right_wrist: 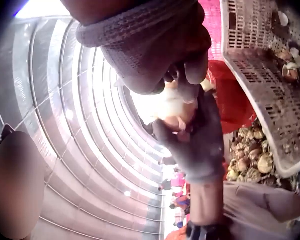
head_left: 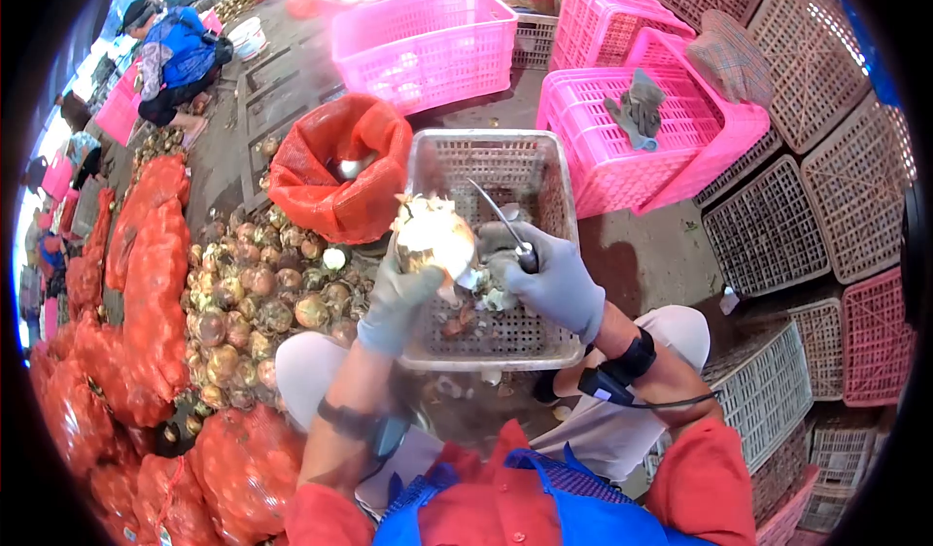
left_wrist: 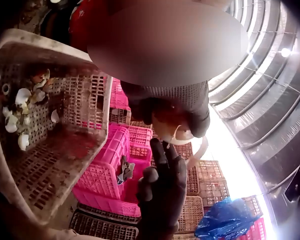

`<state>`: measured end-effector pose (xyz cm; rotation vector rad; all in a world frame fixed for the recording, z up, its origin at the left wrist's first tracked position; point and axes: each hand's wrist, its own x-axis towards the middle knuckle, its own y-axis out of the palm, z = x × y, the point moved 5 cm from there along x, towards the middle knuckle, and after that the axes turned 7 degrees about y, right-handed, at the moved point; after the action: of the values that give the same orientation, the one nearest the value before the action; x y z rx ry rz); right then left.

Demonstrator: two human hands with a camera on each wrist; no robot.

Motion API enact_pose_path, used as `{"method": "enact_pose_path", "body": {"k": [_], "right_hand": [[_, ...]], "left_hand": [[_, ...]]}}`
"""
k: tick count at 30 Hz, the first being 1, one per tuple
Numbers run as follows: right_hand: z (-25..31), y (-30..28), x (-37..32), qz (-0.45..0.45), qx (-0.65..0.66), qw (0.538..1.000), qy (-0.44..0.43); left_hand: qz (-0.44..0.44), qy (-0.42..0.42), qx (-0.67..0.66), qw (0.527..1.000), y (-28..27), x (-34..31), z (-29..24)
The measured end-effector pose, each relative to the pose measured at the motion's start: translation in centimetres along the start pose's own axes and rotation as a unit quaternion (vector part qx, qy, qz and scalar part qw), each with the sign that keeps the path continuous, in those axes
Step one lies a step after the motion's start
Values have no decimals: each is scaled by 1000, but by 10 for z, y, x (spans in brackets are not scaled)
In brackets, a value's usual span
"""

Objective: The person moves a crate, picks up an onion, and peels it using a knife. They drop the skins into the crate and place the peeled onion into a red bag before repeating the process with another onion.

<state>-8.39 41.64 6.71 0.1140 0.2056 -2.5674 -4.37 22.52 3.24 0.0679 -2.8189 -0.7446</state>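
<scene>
Over the near part of a pale plastic crate [head_left: 486,357], my gloved left hand [head_left: 398,293] grips a large onion [head_left: 437,235] with loose, flaky skin. My right hand [head_left: 559,279], also gloved, holds a small knife [head_left: 526,255] by its dark handle, its thin curved blade pointing up and toward the onion. Both hands close in around the onion in the right wrist view, where glare washes out part of it [right_wrist: 175,107]. Onion peelings [left_wrist: 22,97] lie on the crate's bottom in the left wrist view.
A red mesh bag [head_left: 340,172] stands open left of the crate, beside a heap of onions [head_left: 253,293]. Filled red sacks [head_left: 146,303] line the far left. Pink crates [head_left: 423,46] stand ahead; gloves [head_left: 639,109] lie on another. Stacked crates [head_left: 768,225] fill the right.
</scene>
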Motion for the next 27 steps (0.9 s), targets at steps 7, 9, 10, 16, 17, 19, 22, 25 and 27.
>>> {"method": "enact_pose_path", "body": {"k": [7, 9, 10, 16, 17, 19, 22, 25, 27], "right_hand": [[-2, -5, 5, 31, -215, 972, -87], [-7, -3, 6, 20, -231, 965, -121], [-8, -2, 5, 10, -245, 957, -154], [-9, -7, 8, -15, -306, 938, -161], [-4, -7, 6, -24, -293, 941, -167], [13, -6, 1, -12, -252, 959, -125], [16, 4, 6, -8, -174, 977, -126], [15, 17, 3, -3, -209, 968, -138], [12, 27, 7, -12, -268, 953, -138]], "left_hand": [[38, 22, 209, 977, 9, -9, 10], [59, 34, 230, 971, 3, -9, 14], [80, 44, 252, 963, 4, -9, 13], [100, 9, 175, 979, 14, -23, 7], [96, -7, 145, 985, 14, -22, 6], [57, -83, 158, 982, -6, -20, 15], [-2, 19, -127, 992, -11, -10, 15], [-12, 6, -141, 990, -14, -9, 18], [-14, 4, -178, 984, -2, -8, 16]]}}
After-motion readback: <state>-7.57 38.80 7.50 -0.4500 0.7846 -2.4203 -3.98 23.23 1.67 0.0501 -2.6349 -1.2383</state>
